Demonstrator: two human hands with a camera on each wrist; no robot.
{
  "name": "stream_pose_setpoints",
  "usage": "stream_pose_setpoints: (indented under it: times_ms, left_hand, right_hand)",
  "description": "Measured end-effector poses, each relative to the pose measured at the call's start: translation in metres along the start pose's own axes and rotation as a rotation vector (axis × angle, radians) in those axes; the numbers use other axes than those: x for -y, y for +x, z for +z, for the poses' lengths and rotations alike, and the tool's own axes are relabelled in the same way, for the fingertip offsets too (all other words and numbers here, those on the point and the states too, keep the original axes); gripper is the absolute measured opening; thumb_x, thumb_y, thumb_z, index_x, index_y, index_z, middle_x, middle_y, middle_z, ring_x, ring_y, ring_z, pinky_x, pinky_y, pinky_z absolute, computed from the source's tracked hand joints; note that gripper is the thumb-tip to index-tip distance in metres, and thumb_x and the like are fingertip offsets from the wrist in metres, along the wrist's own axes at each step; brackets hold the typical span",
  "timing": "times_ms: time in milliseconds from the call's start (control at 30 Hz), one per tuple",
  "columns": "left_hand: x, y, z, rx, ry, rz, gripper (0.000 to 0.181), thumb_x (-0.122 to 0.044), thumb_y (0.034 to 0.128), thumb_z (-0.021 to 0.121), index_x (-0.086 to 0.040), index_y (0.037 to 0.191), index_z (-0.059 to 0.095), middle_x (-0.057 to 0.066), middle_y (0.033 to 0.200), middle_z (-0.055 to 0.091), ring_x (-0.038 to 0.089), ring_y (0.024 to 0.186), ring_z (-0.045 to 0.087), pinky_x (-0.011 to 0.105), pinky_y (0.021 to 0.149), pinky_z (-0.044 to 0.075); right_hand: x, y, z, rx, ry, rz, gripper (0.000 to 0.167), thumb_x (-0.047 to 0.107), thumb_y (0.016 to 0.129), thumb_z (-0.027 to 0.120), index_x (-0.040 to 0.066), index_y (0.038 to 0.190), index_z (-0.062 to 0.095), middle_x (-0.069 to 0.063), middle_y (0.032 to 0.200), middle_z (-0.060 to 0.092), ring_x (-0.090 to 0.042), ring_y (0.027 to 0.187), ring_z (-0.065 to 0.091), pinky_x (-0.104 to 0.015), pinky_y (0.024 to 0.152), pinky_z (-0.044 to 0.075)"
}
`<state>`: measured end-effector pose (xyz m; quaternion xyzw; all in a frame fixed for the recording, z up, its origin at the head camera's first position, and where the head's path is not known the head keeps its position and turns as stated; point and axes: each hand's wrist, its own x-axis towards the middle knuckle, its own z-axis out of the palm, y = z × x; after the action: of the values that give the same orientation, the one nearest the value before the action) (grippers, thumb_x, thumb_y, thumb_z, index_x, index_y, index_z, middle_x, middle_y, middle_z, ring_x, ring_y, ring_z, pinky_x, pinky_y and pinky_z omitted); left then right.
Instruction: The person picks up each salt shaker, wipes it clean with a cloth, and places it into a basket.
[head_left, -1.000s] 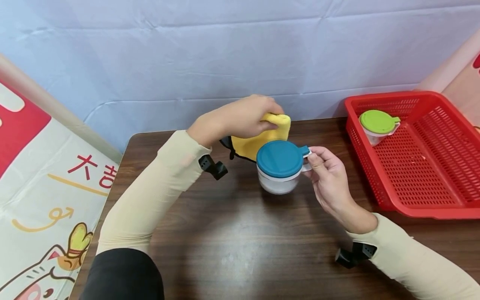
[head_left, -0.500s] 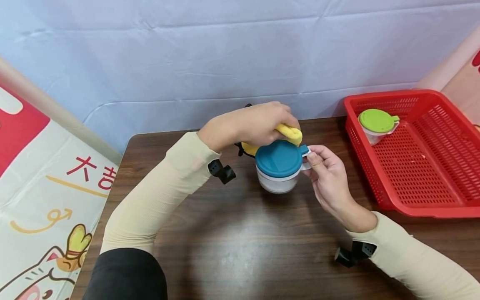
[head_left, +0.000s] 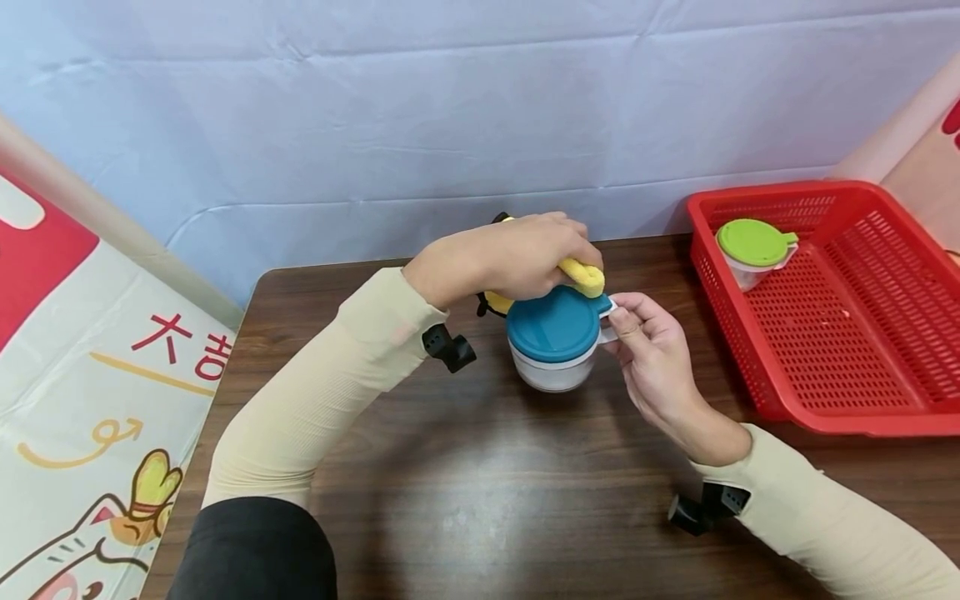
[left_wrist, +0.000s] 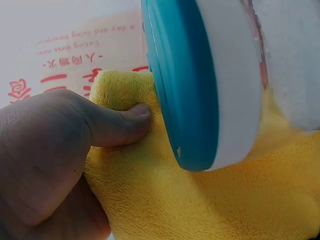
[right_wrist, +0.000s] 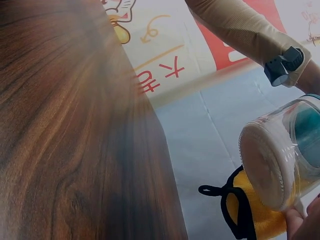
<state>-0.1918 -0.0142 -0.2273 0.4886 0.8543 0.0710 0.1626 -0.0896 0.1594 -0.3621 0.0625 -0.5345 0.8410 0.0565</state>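
Observation:
My left hand pinches a folded yellow cloth with a black edge and loop. The cloth lies against the far side and lid edge of a lidded jar with a blue-teal lid, a white rim and a clear body. My right hand grips the jar's side handle between thumb and fingers. In the right wrist view the jar's round base shows, so it is held up off the table. My left hand hides part of the cloth in the head view.
A red perforated basket stands at the right on the wooden table. In its far left corner sits a similar jar with a green lid. A pale cloth backdrop rises behind; a printed sheet hangs at the left.
My left hand has moved right and slightly down with the cloth, bringing it up against the lid's far edge. The jar in my right hand has shifted slightly left.

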Motion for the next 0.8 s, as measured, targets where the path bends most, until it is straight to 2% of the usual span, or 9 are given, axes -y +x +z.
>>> stream_pose_setpoints:
  times_ms: [467,800]
  left_hand:
    - [0.005,-0.003,0.001,-0.007,-0.065,-0.011,0.027,-0.012,0.1049,0.055,-0.018,0.127,0.069,0.0,0.121,0.061,0.019,0.117,0.048,0.031,0.105,0.041]
    - [0.015,-0.011,0.001,-0.007,-0.074,-0.068,0.028,-0.006,0.1056,0.051,-0.014,0.126,0.068,0.001,0.12,0.062,0.019,0.116,0.051,0.031,0.104,0.04]
  right_hand:
    - [0.002,-0.001,-0.002,0.004,0.02,-0.034,0.016,0.0,0.103,0.055,0.007,0.103,0.07,-0.001,0.092,0.071,-0.009,0.082,0.067,-0.02,0.075,0.057]
    - [0.002,0.001,-0.003,-0.002,0.038,-0.033,0.016,0.0,0.103,0.055,0.007,0.102,0.07,-0.001,0.091,0.071,-0.008,0.08,0.066,-0.019,0.073,0.056]
